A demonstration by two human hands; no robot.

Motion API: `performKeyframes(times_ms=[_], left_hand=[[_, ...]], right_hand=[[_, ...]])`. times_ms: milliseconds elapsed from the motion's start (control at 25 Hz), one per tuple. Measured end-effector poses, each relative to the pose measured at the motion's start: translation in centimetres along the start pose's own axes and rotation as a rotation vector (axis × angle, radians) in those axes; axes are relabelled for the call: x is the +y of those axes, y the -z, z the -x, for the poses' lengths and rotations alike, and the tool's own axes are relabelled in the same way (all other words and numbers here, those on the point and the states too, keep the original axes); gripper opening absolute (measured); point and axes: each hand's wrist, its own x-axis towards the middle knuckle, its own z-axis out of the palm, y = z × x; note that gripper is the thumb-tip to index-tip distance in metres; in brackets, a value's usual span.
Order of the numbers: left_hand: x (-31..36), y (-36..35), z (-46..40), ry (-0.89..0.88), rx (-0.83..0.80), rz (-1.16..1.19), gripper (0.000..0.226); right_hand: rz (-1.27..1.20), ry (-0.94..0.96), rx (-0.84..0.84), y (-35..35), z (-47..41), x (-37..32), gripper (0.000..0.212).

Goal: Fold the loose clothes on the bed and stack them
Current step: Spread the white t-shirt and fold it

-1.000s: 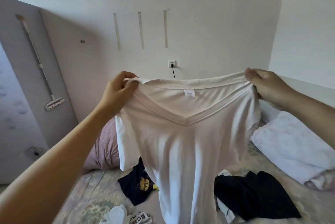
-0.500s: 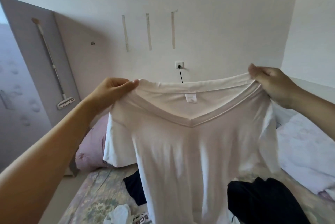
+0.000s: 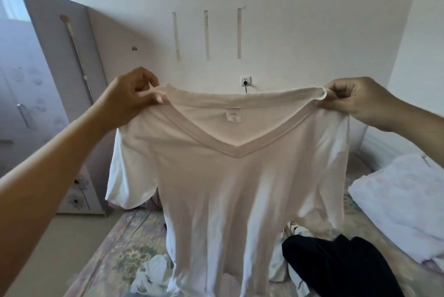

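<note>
A white V-neck T-shirt (image 3: 223, 188) hangs in the air above the bed (image 3: 115, 255), stretched wide at the shoulders between two raised hands. The left hand (image 3: 131, 98) pinches the left end of the neckline, fingers curled over the fabric; the right hand (image 3: 353, 102) grips the right end the same way, a small roll of collar showing beside its fingertips. The shirt's hem runs off the bottom edge and its body hides most of the bed behind it. Only parts of other clothes show: a crumpled white garment (image 3: 153, 272) at lower left and a black garment (image 3: 341, 270) at lower right, cut by the frame. A folded white blanket (image 3: 403, 203) lies on the right, partly out of view.
</note>
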Motion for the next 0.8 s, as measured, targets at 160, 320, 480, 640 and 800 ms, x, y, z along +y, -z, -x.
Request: performKeyframes(times_ms=[160, 320, 480, 640, 800], left_hand=[[0.1, 1.0, 1.4, 0.039, 0.014, 0.002, 0.028], [0.0, 1.0, 2.9, 0.166, 0.125, 0.075, 0.030], [0.1, 0.0, 3.7, 0.364, 0.231, 0.188, 0.026], [0.6, 0.2, 5.6, 0.236, 0.231, -0.079, 0.020], [0.4, 1.2, 9.4, -0.139, 0.299, -0.396, 0.009]], right_hand=[[-0.071, -0.053, -0.033, -0.8, 0.2, -0.4, 0.028], [-0.184, -0.123, -0.021, -1.4, 0.8, -1.4, 0.030], [0.267, -0.060, 0.116, -2.3, 2.6, -2.0, 0.042], [0.588, 0.007, 0.173, -3.1, 5.2, -3.5, 0.051], [0.674, -0.003, 0.190, -3.4, 8.9, -3.8, 0.051]])
